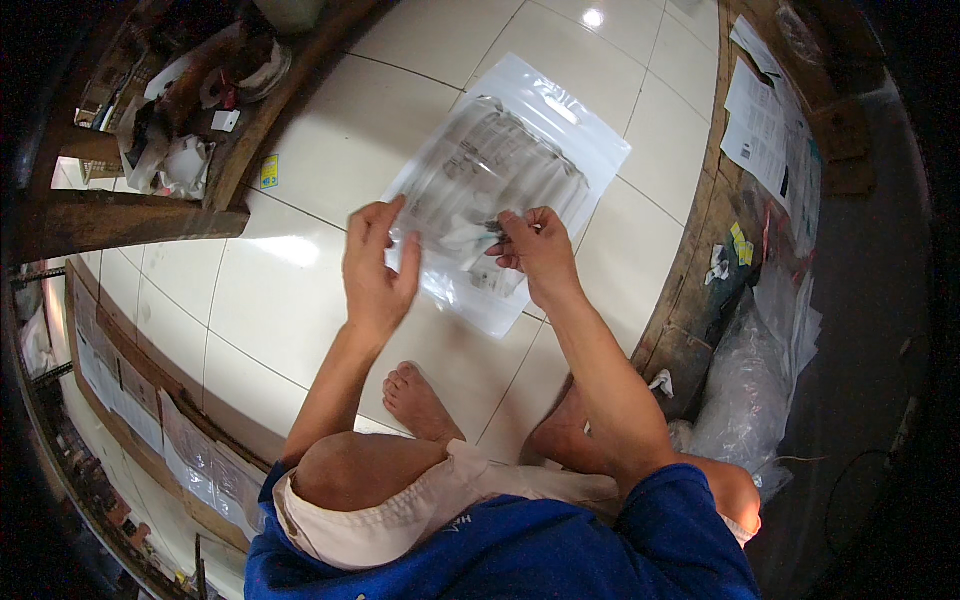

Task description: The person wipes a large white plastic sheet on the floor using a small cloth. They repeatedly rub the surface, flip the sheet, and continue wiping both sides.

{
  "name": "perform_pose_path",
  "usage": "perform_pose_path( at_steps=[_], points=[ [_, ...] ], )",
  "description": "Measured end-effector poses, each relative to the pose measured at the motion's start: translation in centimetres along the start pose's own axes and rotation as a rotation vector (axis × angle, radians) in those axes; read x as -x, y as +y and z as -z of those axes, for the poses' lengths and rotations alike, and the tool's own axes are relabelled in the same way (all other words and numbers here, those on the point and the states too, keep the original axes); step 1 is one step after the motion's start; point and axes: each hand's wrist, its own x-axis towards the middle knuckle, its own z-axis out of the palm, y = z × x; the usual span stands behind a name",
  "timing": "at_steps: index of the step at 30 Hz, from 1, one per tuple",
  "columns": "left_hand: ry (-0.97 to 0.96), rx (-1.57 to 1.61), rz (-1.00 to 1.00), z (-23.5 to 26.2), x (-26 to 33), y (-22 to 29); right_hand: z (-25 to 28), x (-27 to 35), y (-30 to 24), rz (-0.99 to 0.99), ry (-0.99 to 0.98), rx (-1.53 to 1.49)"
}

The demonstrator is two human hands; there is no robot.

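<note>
A flat plastic bag (585, 140) with a white border and a cut-out handle lies on the tiled floor before me. Grey, folded-looking contents show through its clear front. Above the bag's lower part, my right hand (535, 250) is closed in a pinch. Beside its fingertips is a small white piece with a teal edge (468, 236), along with something dark. Whether the fingers grip that piece or another small thing is unclear. My left hand (380, 270) is at the bag's left edge, slightly blurred, with thumb and fingers apart and nothing in it.
Glossy tiles (290, 300) surround the bag. A wooden shelf (130, 218) with cluttered items stands at upper left. Along the right runs a wooden board (690, 270) with printed sheets (765, 130), and clear plastic wrap (745, 385) lies nearer me. My bare foot (418, 400) is just below the bag.
</note>
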Motion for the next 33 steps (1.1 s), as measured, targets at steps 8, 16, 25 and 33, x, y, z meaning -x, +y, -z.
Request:
perform_pose_path(
  at_steps=[8, 16, 25, 33],
  points=[
    [-0.388, 0.248, 0.027, -2.9, 1.5, -1.8, -0.1, 0.1, 1.1, 0.065, -0.201, -0.03],
    [-0.447, 0.4, 0.147, -3.6, 2.2, -1.3, 1.3, -0.1, 2.1, -0.278, -0.274, -0.147],
    [-0.456, 0.379, 0.262, -3.2, 2.3, -2.6, 2.3, 0.0, 3.9, -0.03, -0.469, 0.225],
    [-0.436, 0.709, 0.635, -3.2, 2.0, -2.3, 2.4, 0.0, 4.5, -0.105, -0.587, 0.039]
  ],
)
